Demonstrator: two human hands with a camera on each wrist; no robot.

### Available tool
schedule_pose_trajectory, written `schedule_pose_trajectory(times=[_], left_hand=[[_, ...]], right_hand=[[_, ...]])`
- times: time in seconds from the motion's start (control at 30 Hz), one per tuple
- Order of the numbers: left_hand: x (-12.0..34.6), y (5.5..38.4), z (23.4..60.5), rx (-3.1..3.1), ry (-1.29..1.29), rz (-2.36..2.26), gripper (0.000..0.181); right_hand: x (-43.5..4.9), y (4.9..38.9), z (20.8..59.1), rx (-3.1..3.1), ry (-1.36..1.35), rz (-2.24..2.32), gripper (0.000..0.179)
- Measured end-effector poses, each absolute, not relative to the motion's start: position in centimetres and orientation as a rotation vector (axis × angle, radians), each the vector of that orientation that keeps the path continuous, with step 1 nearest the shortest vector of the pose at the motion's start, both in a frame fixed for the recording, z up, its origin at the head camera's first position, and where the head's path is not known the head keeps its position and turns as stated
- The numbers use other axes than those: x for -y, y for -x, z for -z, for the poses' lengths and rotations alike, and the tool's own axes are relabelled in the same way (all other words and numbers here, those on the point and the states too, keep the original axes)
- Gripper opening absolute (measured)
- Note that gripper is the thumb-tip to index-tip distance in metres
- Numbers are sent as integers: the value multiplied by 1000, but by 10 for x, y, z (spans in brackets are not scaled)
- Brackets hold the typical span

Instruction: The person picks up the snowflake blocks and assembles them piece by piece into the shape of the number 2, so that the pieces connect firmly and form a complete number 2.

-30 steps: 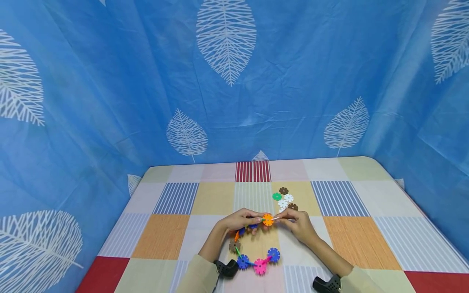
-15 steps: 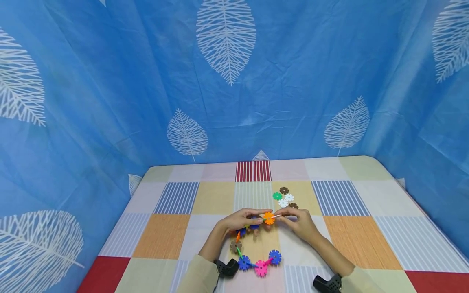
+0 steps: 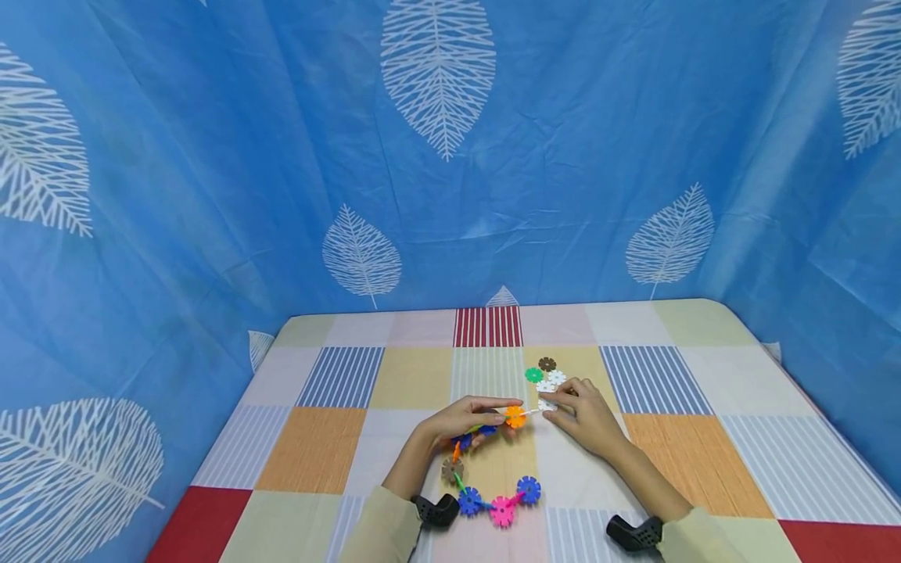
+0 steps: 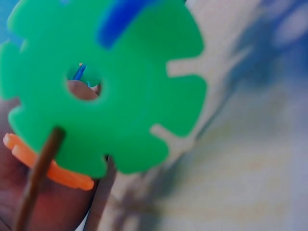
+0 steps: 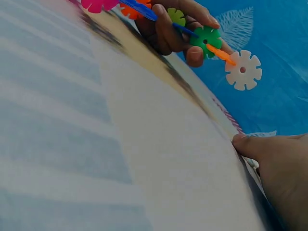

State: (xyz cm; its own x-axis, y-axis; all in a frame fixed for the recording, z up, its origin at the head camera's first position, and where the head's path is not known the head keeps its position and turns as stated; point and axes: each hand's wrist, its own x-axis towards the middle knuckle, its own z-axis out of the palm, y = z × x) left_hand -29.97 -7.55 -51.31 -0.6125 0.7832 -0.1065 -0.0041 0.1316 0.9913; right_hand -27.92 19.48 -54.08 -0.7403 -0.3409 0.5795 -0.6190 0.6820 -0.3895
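Observation:
My left hand [image 3: 468, 418] grips a curved chain of notched plastic interlocking discs [image 3: 503, 511]. At the end by its fingertips are an orange disc [image 3: 516, 417] and a white disc [image 5: 243, 70], with a green disc [image 5: 206, 42] beside the fingers in the right wrist view. A large green disc [image 4: 130, 96] fills the left wrist view, with blue and brown discs slotted into it. My right hand [image 3: 587, 414] reaches over the loose discs, thumb and index finger on either side of a white disc [image 3: 546, 405]; whether they pinch it I cannot tell.
Beyond the right hand lie loose discs: a brown one [image 3: 547, 364], a green one [image 3: 534, 375] and white ones [image 3: 545, 386]. A patchwork cloth [image 3: 408, 375] covers the table. A blue leaf-patterned curtain [image 3: 563, 156] hangs behind and at both sides.
My right hand has let go of the chain's end by the orange disc and moved right and away to the loose discs. My left hand still holds the chain in nearly the same place.

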Motion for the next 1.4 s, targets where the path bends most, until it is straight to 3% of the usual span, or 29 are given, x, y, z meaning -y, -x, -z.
schedule_pose_trajectory(times=[0.47, 0.77, 0.97, 1.4], left_hand=[[75, 300, 513, -1865, -712, -1558, 38], [76, 301, 514, -1884, -711, -1552, 37], [76, 301, 514, -1880, -697, -1563, 37], [75, 300, 515, -1894, -681, -1573, 37]], right_hand=[[-195, 280, 541, 2480, -613, -873, 27], [-189, 274, 535, 2302, -610, -1575, 21], [-184, 271, 531, 2037, -668, -2135, 27], [-175, 265, 528, 2081, -500, -2261, 26]])
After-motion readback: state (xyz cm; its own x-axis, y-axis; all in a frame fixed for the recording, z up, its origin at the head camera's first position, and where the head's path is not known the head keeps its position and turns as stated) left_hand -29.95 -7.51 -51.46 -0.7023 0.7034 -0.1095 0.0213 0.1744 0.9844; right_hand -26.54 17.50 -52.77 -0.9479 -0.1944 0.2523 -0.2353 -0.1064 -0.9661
